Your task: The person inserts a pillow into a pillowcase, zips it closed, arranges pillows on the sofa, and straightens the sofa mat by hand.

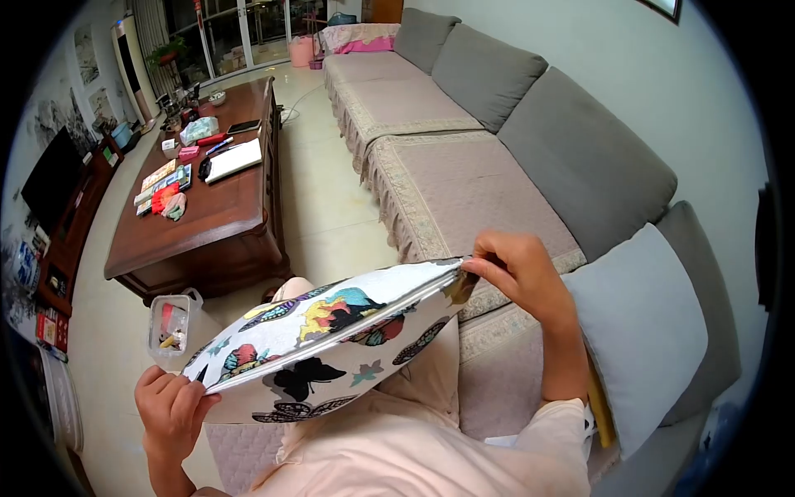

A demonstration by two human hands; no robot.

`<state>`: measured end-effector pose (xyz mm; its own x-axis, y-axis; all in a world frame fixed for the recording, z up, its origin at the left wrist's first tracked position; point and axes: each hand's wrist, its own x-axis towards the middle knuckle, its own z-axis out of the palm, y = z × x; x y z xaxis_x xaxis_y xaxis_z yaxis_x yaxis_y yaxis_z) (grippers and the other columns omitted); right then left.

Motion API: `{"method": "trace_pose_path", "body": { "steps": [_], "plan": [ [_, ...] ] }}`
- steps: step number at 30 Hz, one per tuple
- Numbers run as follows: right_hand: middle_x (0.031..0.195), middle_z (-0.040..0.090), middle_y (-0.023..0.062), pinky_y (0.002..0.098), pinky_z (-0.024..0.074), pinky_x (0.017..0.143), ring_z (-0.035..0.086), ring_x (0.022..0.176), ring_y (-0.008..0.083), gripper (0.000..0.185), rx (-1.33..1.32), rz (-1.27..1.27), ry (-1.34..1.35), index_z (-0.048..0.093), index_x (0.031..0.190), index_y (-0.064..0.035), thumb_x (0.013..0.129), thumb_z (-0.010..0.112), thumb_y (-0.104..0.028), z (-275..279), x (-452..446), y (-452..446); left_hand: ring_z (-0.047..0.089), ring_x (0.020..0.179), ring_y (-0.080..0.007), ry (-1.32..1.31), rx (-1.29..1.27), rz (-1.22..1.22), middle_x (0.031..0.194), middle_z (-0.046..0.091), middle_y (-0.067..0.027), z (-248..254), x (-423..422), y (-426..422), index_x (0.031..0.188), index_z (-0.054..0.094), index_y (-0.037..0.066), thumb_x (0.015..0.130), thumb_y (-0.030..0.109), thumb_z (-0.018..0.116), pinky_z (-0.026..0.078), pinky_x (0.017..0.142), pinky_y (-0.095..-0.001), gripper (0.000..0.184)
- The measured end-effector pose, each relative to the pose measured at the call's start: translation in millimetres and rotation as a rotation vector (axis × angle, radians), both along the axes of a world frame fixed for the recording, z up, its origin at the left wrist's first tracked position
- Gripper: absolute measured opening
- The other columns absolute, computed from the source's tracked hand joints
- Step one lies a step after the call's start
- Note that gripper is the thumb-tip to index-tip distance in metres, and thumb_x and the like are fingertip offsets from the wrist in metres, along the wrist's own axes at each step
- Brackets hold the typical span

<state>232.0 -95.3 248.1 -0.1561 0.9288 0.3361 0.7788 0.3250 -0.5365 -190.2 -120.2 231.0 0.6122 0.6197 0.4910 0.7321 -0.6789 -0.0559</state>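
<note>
Across my lap lies a white cushion (310,383) printed with colourful and black butterflies, its long zipper edge facing up toward me. My left hand (172,407) is closed on the cushion's left corner, at one end of the zipper. At the other end, my right hand (517,269) pinches the right corner between thumb and fingers. The edge is stretched between both hands, tilted higher on the right. Whether the zipper is fully closed I cannot tell.
A long sofa (472,186) with grey back cushions runs along the right; a light grey pillow (642,335) leans there. Left, a wooden coffee table (215,207) bears books, a notebook (234,160) and a phone (244,127). A waste bin (178,323) stands before it.
</note>
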Motion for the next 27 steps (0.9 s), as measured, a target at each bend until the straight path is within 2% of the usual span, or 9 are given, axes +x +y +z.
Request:
{"method": "trace_pose_path", "body": {
  "steps": [6, 7, 10, 11, 13, 18, 22, 26, 27],
  "plan": [
    [0.085, 0.06, 0.0056, 0.0257, 0.0422, 0.058, 0.056, 0.07, 0.014, 0.02, 0.233, -0.068, 0.281, 0.057, 0.093, -0.0055, 0.075, 0.067, -0.008, -40.4, 31.5, 21.3, 0.044, 0.052, -0.0252, -0.213, 0.082, -0.015, 0.056, 0.043, -0.0073, -10.7, -23.4, 13.2, 0.067, 0.049, 0.005, 0.07, 0.025, 0.071, 0.029, 0.051, -0.0342, 0.03],
    [0.106, 0.057, 0.002, 0.0246, 0.045, 0.068, 0.055, 0.086, 0.0127, 0.036, 0.104, 0.008, 0.506, 0.055, 0.108, -0.0087, 0.074, 0.066, -0.005, -61.6, 39.9, 26.9, 0.053, 0.07, -0.0238, -0.208, -0.091, 0.042, 0.072, 0.053, -0.0084, -20.4, -47.7, 12.0, 0.085, 0.055, 0.003, 0.071, 0.027, 0.073, 0.039, 0.06, -0.0342, 0.033],
    [0.11, 0.055, 0.0051, 0.027, 0.0445, 0.084, 0.051, 0.099, 0.0128, 0.053, -0.282, 0.171, 0.596, 0.05, 0.119, -0.0051, 0.072, 0.073, -0.015, -125.5, 14.5, 52.5, 0.054, 0.091, -0.0211, -0.87, -0.424, -0.029, 0.094, 0.054, -0.0059, -79.3, -50.9, 33.1, 0.107, 0.051, 0.002, 0.077, 0.016, 0.066, 0.041, 0.082, -0.0327, 0.037],
    [0.106, 0.057, 0.0051, 0.0263, 0.0439, 0.084, 0.051, 0.096, 0.0118, 0.055, -0.178, 0.223, 0.764, 0.052, 0.116, -0.004, 0.07, 0.077, -0.021, -138.8, -7.1, 61.2, 0.052, 0.099, -0.02, -1.073, -0.556, -0.004, 0.103, 0.053, -0.0049, -107.5, -58.0, 43.1, 0.115, 0.048, 0.001, 0.079, 0.013, 0.064, 0.04, 0.089, -0.0325, 0.041],
    [0.091, 0.061, -0.0007, 0.022, 0.0437, 0.074, 0.054, 0.081, 0.0068, 0.026, -0.284, 0.046, 1.038, 0.06, 0.098, -0.001, 0.08, 0.069, -0.017, -152.1, -18.8, 90.5, 0.051, 0.105, -0.0173, -1.537, -0.772, 0.113, 0.11, 0.051, -0.0028, -184.6, -93.7, 82.5, 0.124, 0.043, 0.004, 0.081, 0.004, 0.058, 0.038, 0.096, -0.0326, 0.046],
    [0.086, 0.059, -0.0027, 0.0225, 0.0421, 0.069, 0.052, 0.079, 0.0055, 0.012, 0.161, -0.138, 1.348, 0.063, 0.091, -0.0047, 0.084, 0.064, -0.015, -129.9, 28.1, 185.2, 0.054, 0.099, -0.0155, -1.439, -0.664, -0.144, 0.109, 0.057, -0.0046, -107.0, 43.2, 197.0, 0.114, 0.052, 0.002, 0.086, 0.002, 0.056, 0.041, 0.088, -0.0293, 0.029],
    [0.079, 0.063, -0.0001, 0.0235, 0.0423, 0.066, 0.051, 0.071, 0.0059, 0.02, 0.624, -0.564, 1.014, 0.065, 0.083, -0.0021, 0.085, 0.064, -0.022, -53.4, 117.3, 221.6, 0.055, 0.093, -0.0102, -1.457, -0.674, -0.471, 0.105, 0.059, -0.0023, -27.9, 151.6, 333.5, 0.113, 0.054, 0.002, 0.089, 0.007, 0.055, 0.042, 0.082, -0.0249, 0.025],
    [0.085, 0.063, 0.0011, 0.0226, 0.0425, 0.067, 0.051, 0.073, 0.0071, 0.012, 1.237, -0.392, 0.866, 0.064, 0.087, 0.0006, 0.088, 0.059, -0.01, -25.4, 156.2, 181.5, 0.055, 0.094, -0.0111, -1.528, -0.794, -1.009, 0.099, 0.059, -0.0022, -37.9, 218.3, 421.2, 0.112, 0.054, 0.005, 0.091, 0.004, 0.048, 0.043, 0.081, -0.0238, 0.022],
    [0.085, 0.063, 0.0023, 0.0237, 0.0434, 0.067, 0.052, 0.072, 0.0086, 0.013, 1.236, -0.389, 0.78, 0.063, 0.091, 0.0024, 0.088, 0.058, -0.009, -46.4, 162.3, 165.6, 0.055, 0.095, -0.0122, -1.595, -0.767, -0.733, 0.096, 0.059, -0.0032, -44.7, 232.5, 402.7, 0.111, 0.055, 0.005, 0.093, 0.004, 0.043, 0.044, 0.08, -0.0244, 0.022]
  ]
}}
